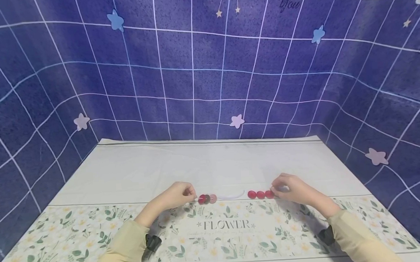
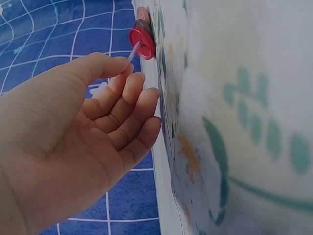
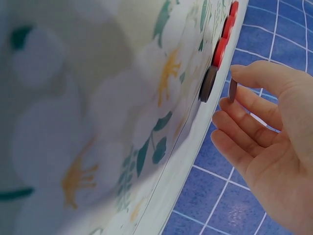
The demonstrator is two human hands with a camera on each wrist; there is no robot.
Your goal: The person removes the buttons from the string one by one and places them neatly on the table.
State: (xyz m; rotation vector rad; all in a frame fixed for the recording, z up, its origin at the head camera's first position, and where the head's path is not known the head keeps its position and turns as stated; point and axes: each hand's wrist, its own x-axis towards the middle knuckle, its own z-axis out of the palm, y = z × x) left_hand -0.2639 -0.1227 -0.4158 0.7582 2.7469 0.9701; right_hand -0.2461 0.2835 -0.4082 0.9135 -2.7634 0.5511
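Note:
My left hand [image 1: 179, 194] pinches one end of a thin pale cord [image 2: 133, 54] between thumb and index finger. Strung on that cord are a red button [image 2: 142, 44], a dark button [image 1: 207, 198] and a pink button [image 1: 213, 199]. The cord's other end curves rightward over the table. Between thumb and fingertips, my right hand [image 3: 266, 110] holds a dark-looking button [image 3: 233, 90] on edge. Just beside it, another dark button [image 3: 209, 84] lies on the table, at the near end of a row of red buttons [image 1: 261, 195].
A white tabletop cover [image 1: 211, 162] carries a printed floral band with the word FLOWER. Blue grid-patterned cloth [image 1: 207, 79] with stars stands behind and at both sides. Dark wrist bands [image 1: 153, 242] sit on both forearms.

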